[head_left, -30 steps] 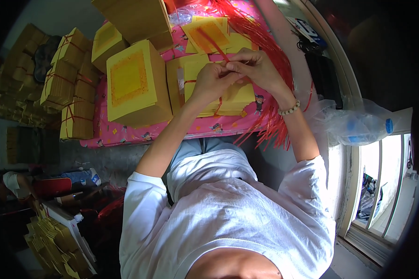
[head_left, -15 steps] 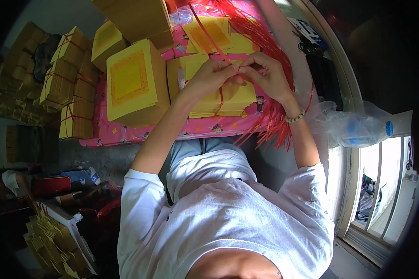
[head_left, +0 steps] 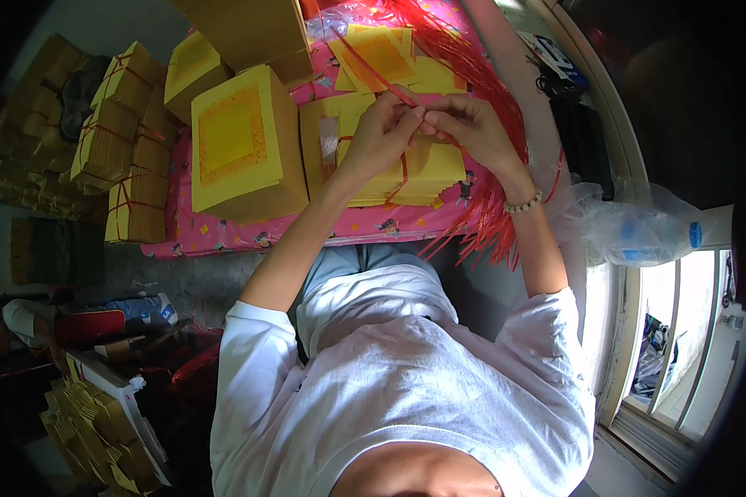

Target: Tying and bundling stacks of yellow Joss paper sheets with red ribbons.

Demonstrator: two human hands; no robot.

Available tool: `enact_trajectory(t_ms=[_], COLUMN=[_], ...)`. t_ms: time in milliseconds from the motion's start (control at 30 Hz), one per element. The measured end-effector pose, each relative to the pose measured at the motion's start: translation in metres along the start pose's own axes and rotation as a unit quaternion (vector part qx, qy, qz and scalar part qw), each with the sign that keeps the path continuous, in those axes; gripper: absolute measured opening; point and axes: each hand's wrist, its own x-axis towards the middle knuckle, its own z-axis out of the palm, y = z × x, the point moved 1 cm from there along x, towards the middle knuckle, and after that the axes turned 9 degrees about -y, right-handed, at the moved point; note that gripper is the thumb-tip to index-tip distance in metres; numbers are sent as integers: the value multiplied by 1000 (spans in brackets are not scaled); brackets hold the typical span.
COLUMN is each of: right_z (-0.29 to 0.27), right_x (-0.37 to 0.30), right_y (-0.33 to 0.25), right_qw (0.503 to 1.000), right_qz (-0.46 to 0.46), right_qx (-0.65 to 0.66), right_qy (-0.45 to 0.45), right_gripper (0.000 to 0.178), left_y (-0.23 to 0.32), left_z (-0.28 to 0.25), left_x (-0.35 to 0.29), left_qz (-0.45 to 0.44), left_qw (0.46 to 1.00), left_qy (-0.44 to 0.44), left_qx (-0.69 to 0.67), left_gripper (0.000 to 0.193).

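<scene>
Left hand and right hand, fingertips together, pinch a red plastic strip above a tied stack of yellow paper at one o'clock. At three o'clock, a clear plastic bag holds blue-tinted contents too indistinct to identify.

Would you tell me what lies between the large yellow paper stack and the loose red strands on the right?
In the head view, yellow papers lie there, including a red-tied bundle partly hidden by the left hand and right hand.
</scene>
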Motion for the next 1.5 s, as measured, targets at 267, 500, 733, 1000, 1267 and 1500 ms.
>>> enact_trajectory(t_ms=[267,500,733,1000,1267,1500], right_z=[5,25,54,59,29,42], right_x=[7,9,-5,-3,-8,-5], right_y=[13,-5,-35,-30,42,37], right_qw=[998,990,964,945,981,953], right_qz=[-24,16,-154,-160,71,98], right_qx=[38,30,-212,-285,66,230], right_qy=[46,136,38,-22,171,171], right_gripper=[14,13,10,9,63,64], left_y=[5,15,39,23,4,-4], left_z=[-17,-41,-65,-54,-57,-52], left_x=[0,-22,-19,-20,-31,-35], left_qz=[-10,-124,-191,-92,97,62], left_qw=[999,966,980,994,980,995], left_qy=[3,2,-61,-29,1,81], left_qx=[40,225,9,47,171,24], left_gripper=[14,16,18,11,12,11])
